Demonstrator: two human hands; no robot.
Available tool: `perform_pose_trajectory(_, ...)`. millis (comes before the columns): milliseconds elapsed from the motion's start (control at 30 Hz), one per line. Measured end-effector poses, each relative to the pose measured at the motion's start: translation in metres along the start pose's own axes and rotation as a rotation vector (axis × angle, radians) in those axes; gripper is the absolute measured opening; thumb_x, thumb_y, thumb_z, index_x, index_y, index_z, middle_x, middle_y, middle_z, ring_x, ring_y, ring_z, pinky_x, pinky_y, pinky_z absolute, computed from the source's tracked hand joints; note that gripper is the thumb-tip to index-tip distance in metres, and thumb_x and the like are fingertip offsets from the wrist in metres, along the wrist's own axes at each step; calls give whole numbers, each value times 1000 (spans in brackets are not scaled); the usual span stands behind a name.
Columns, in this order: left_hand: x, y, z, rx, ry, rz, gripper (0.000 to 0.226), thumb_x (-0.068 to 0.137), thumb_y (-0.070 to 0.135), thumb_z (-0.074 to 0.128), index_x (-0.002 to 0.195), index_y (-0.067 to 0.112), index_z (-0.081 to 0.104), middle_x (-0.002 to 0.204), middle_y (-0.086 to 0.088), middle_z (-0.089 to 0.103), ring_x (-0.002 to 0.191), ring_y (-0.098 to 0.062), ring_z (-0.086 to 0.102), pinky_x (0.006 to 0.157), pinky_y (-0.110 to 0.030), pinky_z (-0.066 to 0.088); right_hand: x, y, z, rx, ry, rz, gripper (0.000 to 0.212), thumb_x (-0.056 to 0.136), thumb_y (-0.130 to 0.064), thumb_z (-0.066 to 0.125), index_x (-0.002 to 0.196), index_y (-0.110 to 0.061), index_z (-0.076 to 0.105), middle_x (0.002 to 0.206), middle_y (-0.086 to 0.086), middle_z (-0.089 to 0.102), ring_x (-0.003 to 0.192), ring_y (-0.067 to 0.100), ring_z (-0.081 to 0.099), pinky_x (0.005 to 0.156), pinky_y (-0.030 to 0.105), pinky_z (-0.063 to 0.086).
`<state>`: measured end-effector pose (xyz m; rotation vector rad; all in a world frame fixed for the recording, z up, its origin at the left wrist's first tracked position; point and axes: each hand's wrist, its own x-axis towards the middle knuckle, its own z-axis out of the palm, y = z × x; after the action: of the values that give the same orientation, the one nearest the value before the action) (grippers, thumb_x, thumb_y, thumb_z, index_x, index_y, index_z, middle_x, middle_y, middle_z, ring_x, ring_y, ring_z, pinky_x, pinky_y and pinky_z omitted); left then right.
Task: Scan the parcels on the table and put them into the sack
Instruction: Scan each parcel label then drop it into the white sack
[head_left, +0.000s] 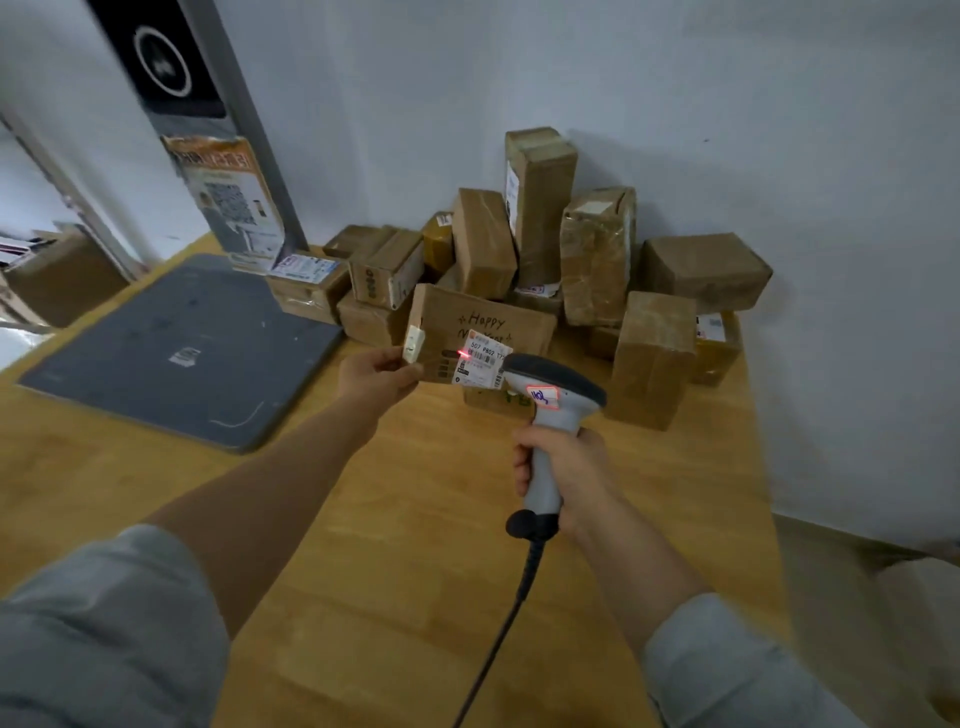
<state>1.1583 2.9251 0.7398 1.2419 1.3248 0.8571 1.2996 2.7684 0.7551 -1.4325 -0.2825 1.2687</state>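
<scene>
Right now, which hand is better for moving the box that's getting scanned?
Left, probably. The left hand already holds the Happy box by its edge, while the right hand is busy holding the scanner aimed at its label.

Dark grey flat slab on table, left side; pale curved scuff near its front corner; small white sticker near its middle. Grey upright post standing at slab's far corner; black panel with white ring emblem at top. Orange-and-white printed card with QR code against post's lower part. Pale wall behind. Brown carton far left, beyond table edge. Beige floor at right
</scene>
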Motion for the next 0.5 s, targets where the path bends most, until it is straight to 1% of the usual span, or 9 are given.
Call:
perform_pose_trajectory(133, -14, 2, -39, -19, 75, 50, 33, 87, -2, 65, 120, -2, 61, 87, -2, 64, 91, -20, 63, 81, -26, 53, -21, 1, 24, -42, -40, -41, 16, 82, 1, 65, 69, -5, 57, 55, 10, 56, 41, 17, 48, 44, 24, 41)
perform_pose_trajectory(300, -22, -2, -74, -66, 132, 70, 36, 86, -1, 66, 121, -4, 61, 88, -5, 65, 94, -23, 63, 81, -26, 54, -41, 6, 46, -87, -84, -56, 19, 82, 0, 65, 66, -6, 57, 54, 10, 55, 43, 18, 47, 46, 26, 40)
perform_pose_trajectory(500, -32, -5, -98, -97, 168, 61, 33, 87, 0, 66, 120, -2, 62, 88, -3, 64, 87, -17, 64, 79, -24, 52, -53, 10, 64, -139, -121, -90, 19, 83, 1, 63, 67, -5, 57, 51, 8, 53, 40, 16, 46, 43, 24, 39)
